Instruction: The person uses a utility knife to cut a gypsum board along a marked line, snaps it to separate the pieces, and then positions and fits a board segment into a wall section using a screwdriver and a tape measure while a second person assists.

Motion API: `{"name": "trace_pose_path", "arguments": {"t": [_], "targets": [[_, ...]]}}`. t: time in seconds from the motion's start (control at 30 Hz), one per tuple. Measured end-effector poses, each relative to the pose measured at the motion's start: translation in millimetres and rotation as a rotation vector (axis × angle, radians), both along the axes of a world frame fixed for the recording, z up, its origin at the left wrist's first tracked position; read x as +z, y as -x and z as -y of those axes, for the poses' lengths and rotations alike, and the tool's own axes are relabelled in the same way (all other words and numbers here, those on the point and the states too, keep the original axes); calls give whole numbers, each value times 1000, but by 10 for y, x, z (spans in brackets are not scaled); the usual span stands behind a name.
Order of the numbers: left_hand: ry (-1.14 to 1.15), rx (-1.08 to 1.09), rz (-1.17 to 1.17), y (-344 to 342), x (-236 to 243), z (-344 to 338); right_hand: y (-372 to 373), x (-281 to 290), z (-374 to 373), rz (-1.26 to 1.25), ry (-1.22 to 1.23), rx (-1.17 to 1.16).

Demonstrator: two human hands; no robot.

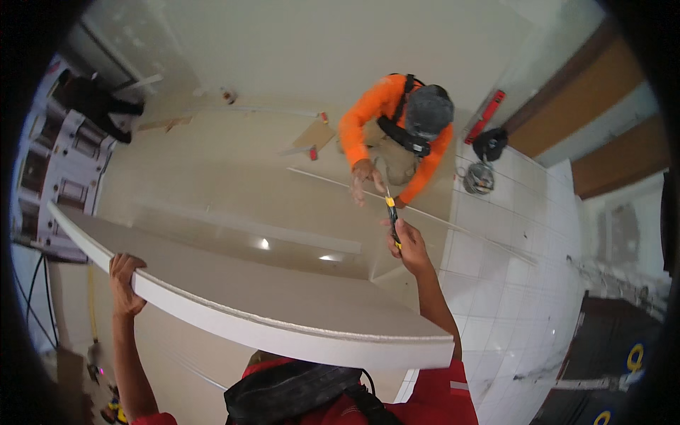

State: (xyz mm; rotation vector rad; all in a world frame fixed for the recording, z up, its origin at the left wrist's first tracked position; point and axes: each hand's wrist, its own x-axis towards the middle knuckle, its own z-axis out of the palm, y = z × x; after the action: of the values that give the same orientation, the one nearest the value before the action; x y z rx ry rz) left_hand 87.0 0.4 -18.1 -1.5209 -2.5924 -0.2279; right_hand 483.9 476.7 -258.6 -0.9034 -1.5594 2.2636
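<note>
Around the pale board (262, 283) left fingers (126, 262) curl; right fingers (405, 232) clasp a utility knife (393, 221).

A board (262, 290) spans the front, the left hand (125, 283) on its edge toward the left end. Beyond its right part, a knife (392, 216) sits in the right hand (411, 244), before a co-worker (372, 110); farther right is a level (485, 117).

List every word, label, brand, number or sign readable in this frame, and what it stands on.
None can be read clearly.
Long red bar-shaped tool: pale marks, too small to read.
Black chest gear on the orange-sleeved person: small pale mark, too small.
Yellow-and-black handheld cutter in the right hand: any lettering too small.
Yellow rounded mark, lower right: too blurred to identify as text.
</note>
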Motion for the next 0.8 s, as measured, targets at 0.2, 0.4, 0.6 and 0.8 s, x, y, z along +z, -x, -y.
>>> {"name": "trace_pose_path", "arguments": {"t": [0.2, 0.4, 0.6, 0.8], "targets": [[-78, -118, -75, 109, -135, 109, -1155, 276, 621, -110, -1, -836], [-207, -233, -206, 278, -363, 212, -1889, 855, 2333, -341, -60, -1276], [-36, -207, -58, 200, -268, 339, -1211, 1116, 4479, -629, -197, -1431], [-160, -415, -83, 156, -192, 263, -459, 1228, 5745, -743, -135, -1442]]}}
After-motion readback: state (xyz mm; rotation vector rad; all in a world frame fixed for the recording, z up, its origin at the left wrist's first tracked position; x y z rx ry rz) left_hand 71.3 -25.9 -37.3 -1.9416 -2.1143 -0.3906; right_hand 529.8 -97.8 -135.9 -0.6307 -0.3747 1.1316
